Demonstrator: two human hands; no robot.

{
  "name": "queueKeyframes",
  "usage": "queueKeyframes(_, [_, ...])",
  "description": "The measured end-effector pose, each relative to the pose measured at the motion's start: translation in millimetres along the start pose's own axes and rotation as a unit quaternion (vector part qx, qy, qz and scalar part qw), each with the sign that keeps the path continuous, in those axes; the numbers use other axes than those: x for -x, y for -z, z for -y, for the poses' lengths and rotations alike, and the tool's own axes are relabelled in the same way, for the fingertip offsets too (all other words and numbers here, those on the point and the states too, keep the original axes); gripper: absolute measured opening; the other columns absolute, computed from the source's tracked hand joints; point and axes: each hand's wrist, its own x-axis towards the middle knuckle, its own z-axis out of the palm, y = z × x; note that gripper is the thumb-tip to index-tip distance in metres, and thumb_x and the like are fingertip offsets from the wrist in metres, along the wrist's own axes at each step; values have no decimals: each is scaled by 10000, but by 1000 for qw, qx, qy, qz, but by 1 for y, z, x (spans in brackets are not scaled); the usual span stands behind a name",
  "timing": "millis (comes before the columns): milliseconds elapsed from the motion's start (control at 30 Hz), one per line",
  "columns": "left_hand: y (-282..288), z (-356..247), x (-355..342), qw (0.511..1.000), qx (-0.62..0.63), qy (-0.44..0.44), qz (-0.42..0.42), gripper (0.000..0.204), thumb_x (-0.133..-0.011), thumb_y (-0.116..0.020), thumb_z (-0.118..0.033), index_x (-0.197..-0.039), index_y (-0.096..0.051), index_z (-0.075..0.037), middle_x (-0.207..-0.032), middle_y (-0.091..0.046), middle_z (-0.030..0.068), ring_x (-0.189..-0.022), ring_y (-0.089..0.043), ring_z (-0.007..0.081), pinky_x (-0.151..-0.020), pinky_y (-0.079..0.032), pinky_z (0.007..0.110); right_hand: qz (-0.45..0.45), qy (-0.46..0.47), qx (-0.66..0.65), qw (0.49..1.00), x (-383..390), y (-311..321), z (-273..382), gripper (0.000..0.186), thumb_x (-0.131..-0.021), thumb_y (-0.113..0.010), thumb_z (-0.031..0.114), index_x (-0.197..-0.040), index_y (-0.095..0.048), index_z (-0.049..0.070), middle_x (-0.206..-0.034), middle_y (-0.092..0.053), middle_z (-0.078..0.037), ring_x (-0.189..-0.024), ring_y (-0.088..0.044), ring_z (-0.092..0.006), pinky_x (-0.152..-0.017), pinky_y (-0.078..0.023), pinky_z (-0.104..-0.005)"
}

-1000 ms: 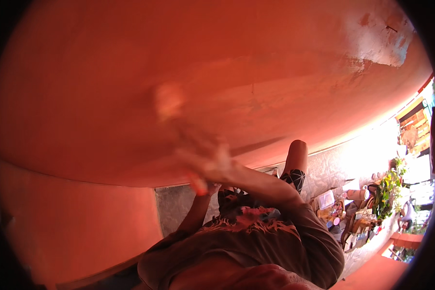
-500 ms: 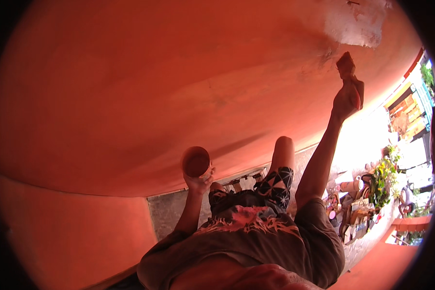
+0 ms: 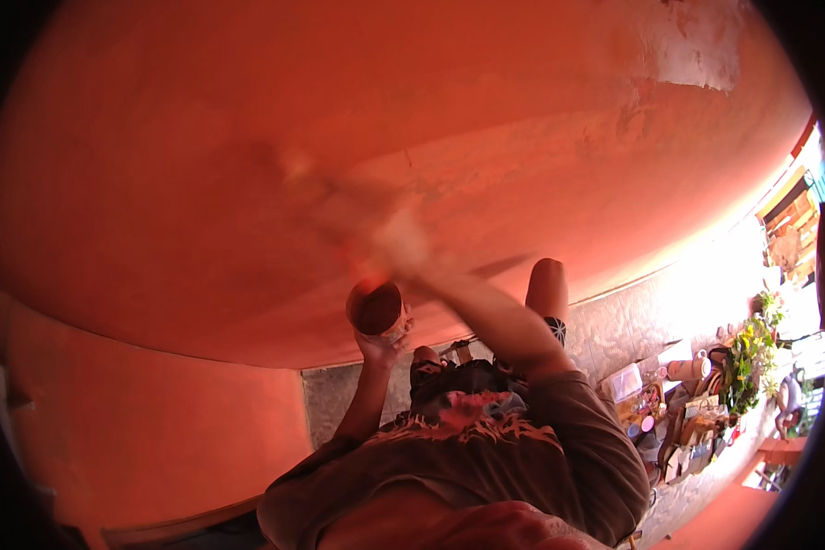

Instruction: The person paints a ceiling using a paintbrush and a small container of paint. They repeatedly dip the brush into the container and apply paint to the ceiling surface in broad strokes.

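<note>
Cup [image 3: 355, 312], round, open-topped, orange-brown outside & dark inside, was in the L hand [image 3: 382, 346], mouth tilted twd the viewer. L fingers were curled round its lower side, snug grip, thumb side hard to make out. Cup was held low, in front of the orange-red painted wall [image 3: 247, 92], above the person's lap.

R hand [image 3: 399, 240] was motion-blurred, just above the cup, forearm angled in from the R side. Couldn't tell how far its fingers were open or closed. Blurred brownish brush-like shape [image 3: 316, 188] ran from it up-left, pale at the far end; contact w/ the wall unclear. Small bright red-orange blur [image 3: 367, 270] showed btwn R hand & cup rim, too smeared to ID.

Pale, rough-edged bare patch [image 3: 697, 50] sat in the wall's upper R. Dark slanted shadow [image 3: 509, 266] lay on the wall nr the person's bare R knee [image 3: 547, 286].

Person wore a dark tee w/ red & pale print [image 3: 513, 445] plus dark patterned shorts. Grey floor [image 3: 614, 321] ran along the wall's foot. Over R, well apart from the 2 hands: clear rectangular plastic box [image 3: 625, 383], pale cylindrical tub [image 3: 686, 369], mixed clutter, green leafy plant [image 3: 750, 362].
</note>
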Motion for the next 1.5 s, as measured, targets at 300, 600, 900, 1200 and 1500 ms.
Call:
queueKeyframes(300, [17,6,11,998,52,-1,42,820,-891,-522,-661,-1425,-423,-46,-1295,-496,211,-1039,-486,379,-557,-499,349,-378,-212,422,796,70,250,-29,153,-940,-544,9,-1017,-676,1,-1021,-684,-94,-914,-650,-199,-829,-516,-306])
queueKeyframes(600, [17,13,8,992,83,-21,94,826,-871,-556,-661,-1411,-430,-49,-1290,-492,220,-1062,-482,387,-595,-512,362,-45,-125,114,985,-6,-25,15,393,-771,-736,104,-1157,-661,91,-1083,-626,-141,-925,-648,-290,-688,-559,-399])
queueKeyframes(900, [8,-4,-15,996,53,14,72,790,-857,-587,-633,-1412,-468,-83,-1321,-490,232,-997,-531,368,-568,-514,346,-123,-61,66,988,17,30,-23,319,-862,-673,200,-1160,-641,88,-1222,-612,-164,-1046,-653,-283,-705,-587,-403])
queueKeyframes(1200, [29,6,-11,996,84,9,22,868,-886,-479,-695,-1406,-437,-2,-1152,-564,324,-822,-617,340,-542,-544,361,-317,-88,467,821,55,162,-36,211,-986,-544,145,-1069,-658,-11,-961,-669,-131,-834,-667,-236,-671,-546,-348])
queueKeyframes(1500, [71,-8,6,991,59,-82,-89,714,-928,-458,-650,-1325,-550,-64,-1223,-623,184,-703,-612,312,-549,-536,383,117,-13,91,989,-43,-150,51,642,-741,-789,229,-1352,-594,212,-1542,-368,-221,-1369,-439,-420,-823,-576,-521])
